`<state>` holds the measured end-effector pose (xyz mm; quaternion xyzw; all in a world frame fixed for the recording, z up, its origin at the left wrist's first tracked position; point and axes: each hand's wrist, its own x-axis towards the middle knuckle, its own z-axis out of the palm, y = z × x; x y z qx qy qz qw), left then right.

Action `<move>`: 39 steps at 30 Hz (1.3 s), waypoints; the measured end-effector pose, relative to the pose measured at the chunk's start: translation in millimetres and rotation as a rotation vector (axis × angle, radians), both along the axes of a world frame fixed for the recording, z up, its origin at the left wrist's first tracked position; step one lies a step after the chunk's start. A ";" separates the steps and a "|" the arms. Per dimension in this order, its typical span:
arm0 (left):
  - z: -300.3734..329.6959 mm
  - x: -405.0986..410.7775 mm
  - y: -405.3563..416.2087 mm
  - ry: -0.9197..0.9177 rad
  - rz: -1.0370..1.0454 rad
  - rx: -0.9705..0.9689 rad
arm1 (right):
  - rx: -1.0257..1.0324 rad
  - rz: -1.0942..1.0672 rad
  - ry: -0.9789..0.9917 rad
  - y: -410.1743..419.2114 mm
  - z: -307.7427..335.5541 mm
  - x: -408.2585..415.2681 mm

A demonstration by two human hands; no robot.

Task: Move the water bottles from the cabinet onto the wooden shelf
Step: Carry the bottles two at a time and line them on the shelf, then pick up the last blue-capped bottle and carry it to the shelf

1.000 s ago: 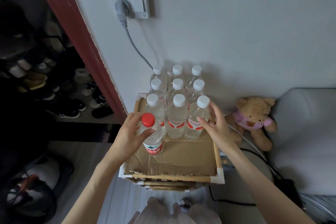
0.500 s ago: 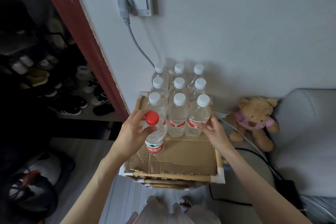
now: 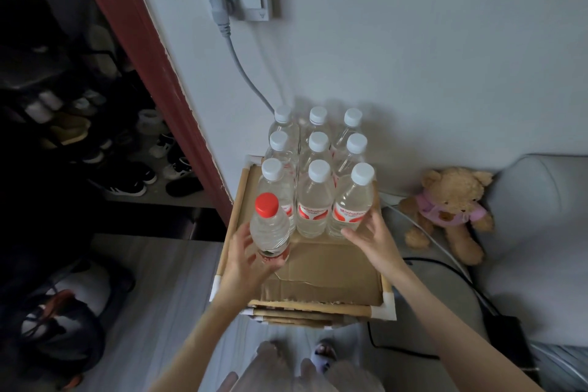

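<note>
My left hand (image 3: 246, 259) had loosened since half a second earlier: the fingers that were wrapped high around the red-capped bottle (image 3: 269, 228) near its cap had slid down and spread, so they only cupped the base with the thumb off the label. I judged the bottle was now standing on the cardboard sheet (image 3: 327, 270) of the wooden shelf (image 3: 385, 288), at about 9 o'clock from the sheet's middle, just in front of the left column of bottles. That meant this placement looked finished and the hand was about to let go.

My right hand (image 3: 372, 240) had dropped lower too; its straight fingers touched the base of the front-right white-capped bottle (image 3: 351, 202), at 1 o'clock, steadying it without gripping.

Counted: nine white-capped bottles in three rows of three, one red-capped bottle, ten on the shelf in all. One teddy bear (image 3: 450, 208) sat at 3 o'clock beside the shelf.
</note>
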<state>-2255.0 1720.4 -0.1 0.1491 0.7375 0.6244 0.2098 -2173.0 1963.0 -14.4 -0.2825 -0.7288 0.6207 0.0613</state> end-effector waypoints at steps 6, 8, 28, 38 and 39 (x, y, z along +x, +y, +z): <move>-34.9 7.5 15.7 -0.161 0.205 -0.077 | -0.005 -0.038 -0.140 -3.9 -19.2 -7.3; -36.3 4.9 17.9 -0.174 0.233 -0.079 | -0.009 -0.074 -0.126 -4.5 -22.0 -8.0; -46.8 -6.5 9.7 -0.031 0.066 -0.386 | 0.127 0.041 -0.271 -3.5 -8.6 -6.6; -19.7 54.6 -35.4 0.316 0.116 -0.708 | 0.548 0.328 -0.289 -8.8 -16.3 49.1; -19.9 66.1 -42.8 0.358 0.114 -0.775 | 0.600 0.382 -0.247 -10.1 -13.4 51.8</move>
